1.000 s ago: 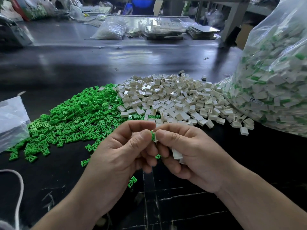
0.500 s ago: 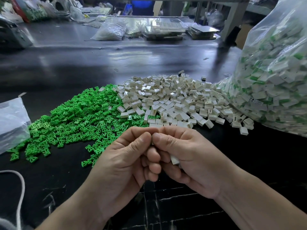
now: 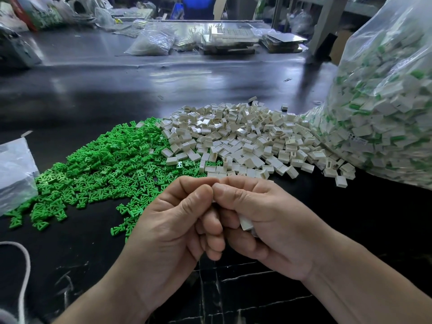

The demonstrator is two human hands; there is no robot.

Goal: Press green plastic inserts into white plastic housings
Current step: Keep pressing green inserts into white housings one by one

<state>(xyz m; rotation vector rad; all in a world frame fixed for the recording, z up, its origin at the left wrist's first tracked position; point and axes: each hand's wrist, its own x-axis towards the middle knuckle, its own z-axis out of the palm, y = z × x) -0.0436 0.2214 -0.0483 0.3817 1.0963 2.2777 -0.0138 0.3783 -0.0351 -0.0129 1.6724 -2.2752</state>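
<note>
Right grip (image 3: pixel 264 220): my fingers curl round a white housing (image 3: pixel 246 223), held above the tabletop (image 3: pixel 70 253). Left grip (image 3: pixel 177 220): curled, thumb tip meeting my right thumb — whether it holds anything I cannot tell. Green inserts (image 3: pixel 105 169) and loose housings (image 3: pixel 245 141) lie heaped just beyond.

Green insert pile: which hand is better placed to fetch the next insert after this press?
Left, likely: the left hand is nearer the green insert pile, on its side; the right hand holds a spare white housing.
</note>
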